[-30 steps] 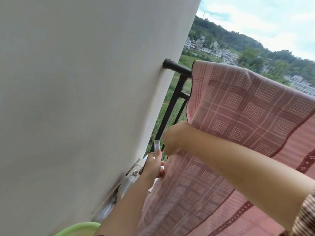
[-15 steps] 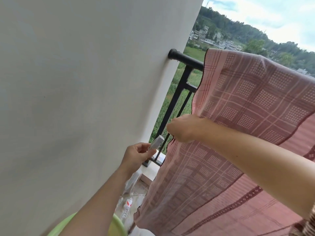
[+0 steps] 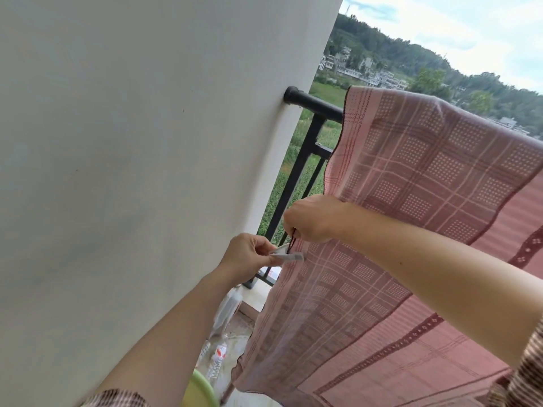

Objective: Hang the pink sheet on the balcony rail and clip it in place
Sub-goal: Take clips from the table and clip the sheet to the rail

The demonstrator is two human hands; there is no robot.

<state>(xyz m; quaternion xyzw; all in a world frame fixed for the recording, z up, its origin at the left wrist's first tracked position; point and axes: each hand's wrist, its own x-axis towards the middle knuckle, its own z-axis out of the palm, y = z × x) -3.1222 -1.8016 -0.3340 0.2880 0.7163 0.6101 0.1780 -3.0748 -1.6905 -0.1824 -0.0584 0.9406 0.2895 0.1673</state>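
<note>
Clip reaches the sheet's edge

The left hand (image 3: 249,257), pinching the clip (image 3: 289,256), has brought it from clear of the pink sheet (image 3: 426,171) onto the edge the right hand (image 3: 314,218) pinches below the rail (image 3: 314,105); fastening looks imminent.

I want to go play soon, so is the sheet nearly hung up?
Nearly. Done: the pink checked sheet is draped over the black metal balcony rail. In hand: the right hand pinches the sheet's side edge while the left hand holds a small pale plastic clip against it. Left: fixing the clip; I cannot tell that it bites yet.
</note>
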